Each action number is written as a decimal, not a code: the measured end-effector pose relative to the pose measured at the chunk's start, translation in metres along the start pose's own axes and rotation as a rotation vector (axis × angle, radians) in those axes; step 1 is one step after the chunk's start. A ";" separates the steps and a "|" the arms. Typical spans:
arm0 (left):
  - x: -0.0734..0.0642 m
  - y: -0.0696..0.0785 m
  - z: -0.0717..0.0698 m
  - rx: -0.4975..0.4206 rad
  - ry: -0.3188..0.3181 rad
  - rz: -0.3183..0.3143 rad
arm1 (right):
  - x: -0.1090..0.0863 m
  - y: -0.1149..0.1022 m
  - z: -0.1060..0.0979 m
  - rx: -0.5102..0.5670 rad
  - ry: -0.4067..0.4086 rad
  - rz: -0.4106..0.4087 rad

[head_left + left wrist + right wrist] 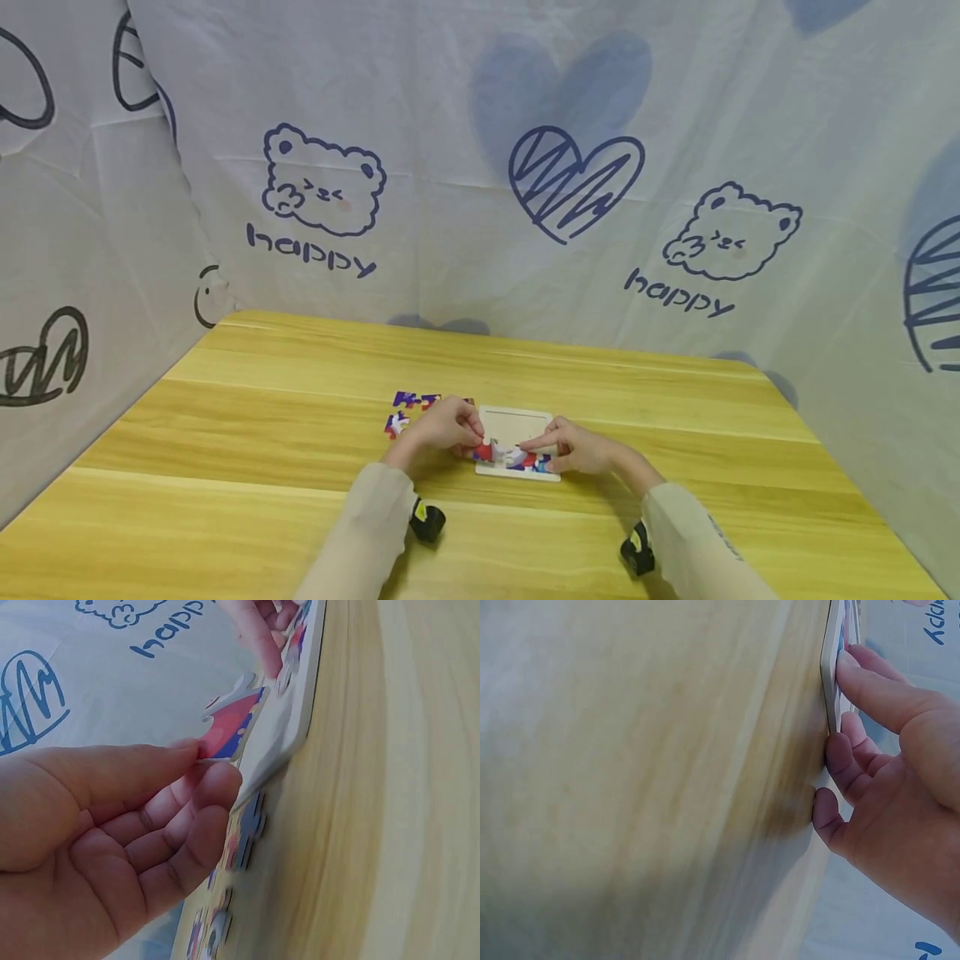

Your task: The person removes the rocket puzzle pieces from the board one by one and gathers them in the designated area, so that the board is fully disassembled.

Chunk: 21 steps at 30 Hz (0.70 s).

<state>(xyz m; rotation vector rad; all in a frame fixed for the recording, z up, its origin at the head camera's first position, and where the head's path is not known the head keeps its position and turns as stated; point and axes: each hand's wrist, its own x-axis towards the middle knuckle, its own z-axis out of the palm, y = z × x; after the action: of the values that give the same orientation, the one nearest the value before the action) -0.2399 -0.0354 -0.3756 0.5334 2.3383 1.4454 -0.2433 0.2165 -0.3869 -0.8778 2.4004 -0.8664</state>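
In the head view a shallow puzzle tray with a pale rim lies on the table, its lower row partly covered by joined puzzle pieces. My left hand pinches a red, white and blue puzzle piece between thumb and fingers. That piece is tilted over the tray's lower left corner. At the tray's right side, my right hand has its index finger extended onto the pieces. In the right wrist view, the thumb presses down near the rim, and other fingertips touch the tray's edge.
Loose puzzle pieces lie left of the tray, partly hidden behind my left hand. The wooden table meets a white printed curtain at the back and sides. A black wrist device sits on each forearm.
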 end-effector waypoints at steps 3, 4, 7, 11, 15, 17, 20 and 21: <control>-0.003 -0.001 -0.004 0.007 -0.002 0.005 | 0.000 0.001 0.000 0.004 0.003 -0.002; -0.004 -0.002 -0.006 0.006 -0.004 0.007 | 0.000 0.001 0.001 0.006 0.004 -0.002; -0.007 -0.003 -0.010 -0.003 -0.006 0.005 | 0.000 0.001 0.001 0.016 0.008 -0.001; -0.011 -0.006 -0.014 -0.015 0.015 -0.026 | 0.000 -0.001 0.001 0.025 0.012 0.022; -0.015 -0.010 -0.020 -0.003 0.029 -0.021 | 0.000 -0.003 0.001 0.028 0.027 0.058; -0.016 -0.011 -0.023 0.005 0.027 -0.006 | -0.001 -0.003 0.001 0.029 0.035 0.071; -0.018 -0.013 -0.028 0.013 0.030 0.007 | -0.001 -0.002 0.001 0.027 0.040 0.079; -0.019 -0.014 -0.030 0.013 0.032 0.009 | -0.001 -0.003 0.001 0.028 0.043 0.082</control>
<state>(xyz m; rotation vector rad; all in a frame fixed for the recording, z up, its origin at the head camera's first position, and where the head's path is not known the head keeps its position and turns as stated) -0.2387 -0.0733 -0.3734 0.5287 2.3747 1.4548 -0.2410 0.2150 -0.3856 -0.7520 2.4367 -0.8931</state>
